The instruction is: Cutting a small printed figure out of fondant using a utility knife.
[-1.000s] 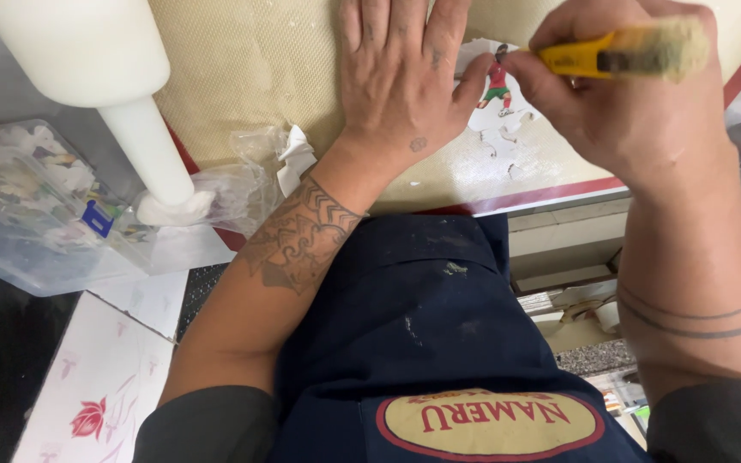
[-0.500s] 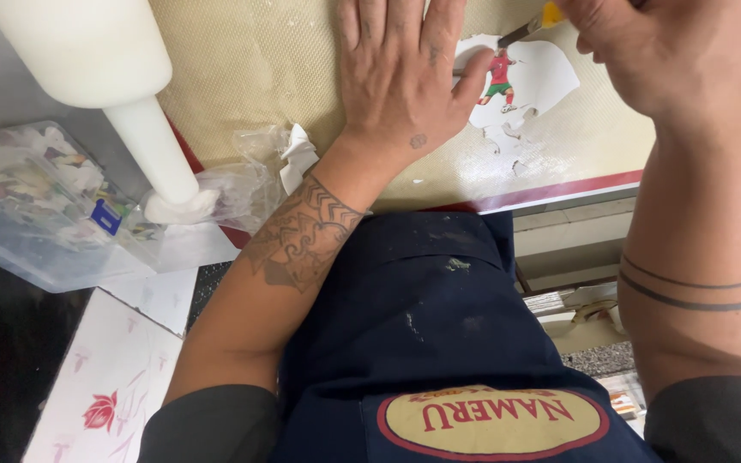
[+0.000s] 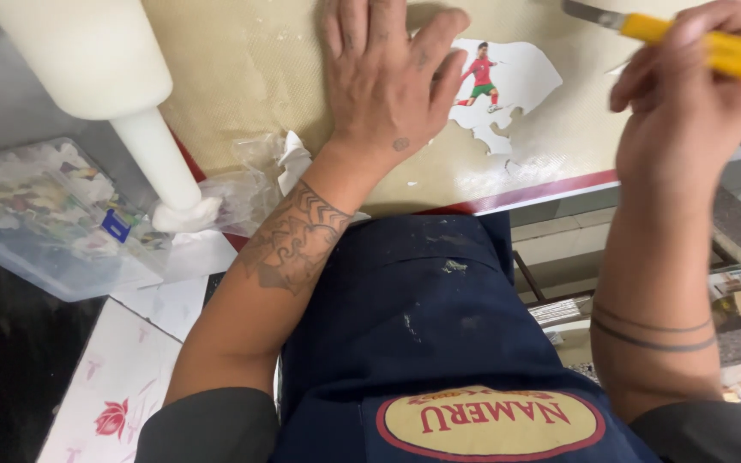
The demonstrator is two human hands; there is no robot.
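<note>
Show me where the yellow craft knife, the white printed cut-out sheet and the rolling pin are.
yellow craft knife [image 3: 713, 50], head view, on its handle.
white printed cut-out sheet [image 3: 521, 81], head view, on its blank part.
rolling pin [image 3: 87, 51], head view, on its barrel.

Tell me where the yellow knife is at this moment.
In the head view, the yellow knife is at the upper right, held in the right hand, raised beside the white cutout.

A tan tabletop [image 3: 242, 77] with a red front edge, dark floor at lower left, cluttered shelves [image 3: 576, 309] below right
</note>
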